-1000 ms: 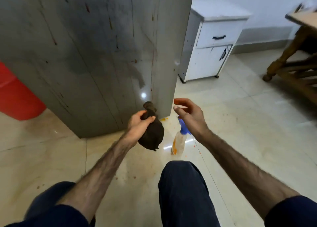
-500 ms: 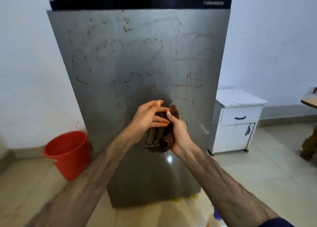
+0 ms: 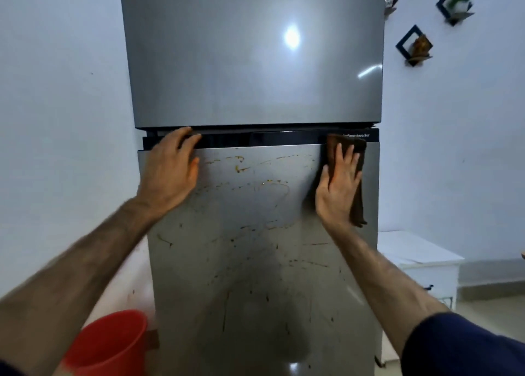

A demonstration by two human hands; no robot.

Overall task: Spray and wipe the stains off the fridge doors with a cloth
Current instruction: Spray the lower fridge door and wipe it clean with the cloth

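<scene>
1. Right hand [image 3: 338, 188] first: fingers [image 3: 349, 155] straight and spread, flat on a dark brown folded cloth [image 3: 358, 176], pressing it against the top right corner of the lower fridge door [image 3: 255, 262]. Nothing clenched here, just an open palm on fabric.
2. The cloth's upper edge overlaps the black strip [image 3: 270, 138] between the two doors; its lower end hangs free past the heel of the hand, toward 5 o'clock.
3. Left hand [image 3: 170, 173]: fingers [image 3: 184, 136] extended, tips laid over that same black strip at the door's top left corner, palm against the grey metal. It holds nothing.
4. Between the two hands, the brushed grey lower door is streaked with yellow-brown and dark stains [image 3: 241, 166], running on down toward 6 o'clock.
5. At 12 o'clock, the upper grey door [image 3: 227, 63] shows a bright light reflection.
6. Further out: a red plastic bucket [image 3: 113, 344] on the floor at 7 o'clock, a white cabinet [image 3: 420, 262] at 4 o'clock, and black diamond-shaped wall shelves [image 3: 413, 47] at 2 o'clock.
</scene>
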